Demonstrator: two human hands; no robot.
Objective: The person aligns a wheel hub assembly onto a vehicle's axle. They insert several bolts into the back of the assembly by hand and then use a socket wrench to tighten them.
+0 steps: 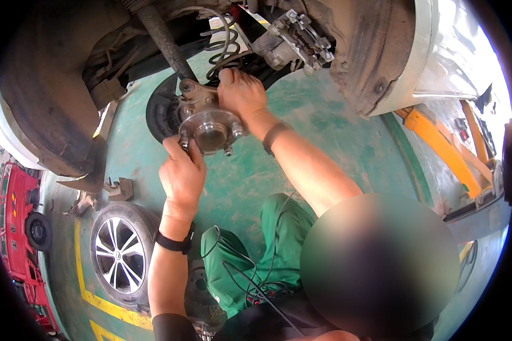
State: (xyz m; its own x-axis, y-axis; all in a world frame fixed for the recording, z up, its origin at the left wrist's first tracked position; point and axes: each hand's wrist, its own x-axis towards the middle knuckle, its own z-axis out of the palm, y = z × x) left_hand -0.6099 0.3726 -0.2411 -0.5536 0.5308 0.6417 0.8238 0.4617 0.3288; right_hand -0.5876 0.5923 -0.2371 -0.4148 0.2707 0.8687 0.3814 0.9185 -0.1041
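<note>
A bare metal wheel hub (209,118) with several studs faces me below the car's wheel arch. My left hand (182,173) has its thumb and forefinger closed around a stud at the hub's near left edge. Fingers bent, my right hand (243,98) grips the hub assembly at its far right side; its fingertips are partly hidden. A rusty bracket (201,98) sits behind the flange, beside a black curved dust shield (158,111). Above and to the right, a brake caliper (298,42) is apart from the hub.
A coil spring (224,50) and a rusty shaft (164,42) are overhead between wheel-arch liners. A wheel with tyre (119,250) lies at the lower left. An orange lift arm (441,149) stands right. A dark cable (250,273) crosses my green trousers. A blurred patch hides the lower right.
</note>
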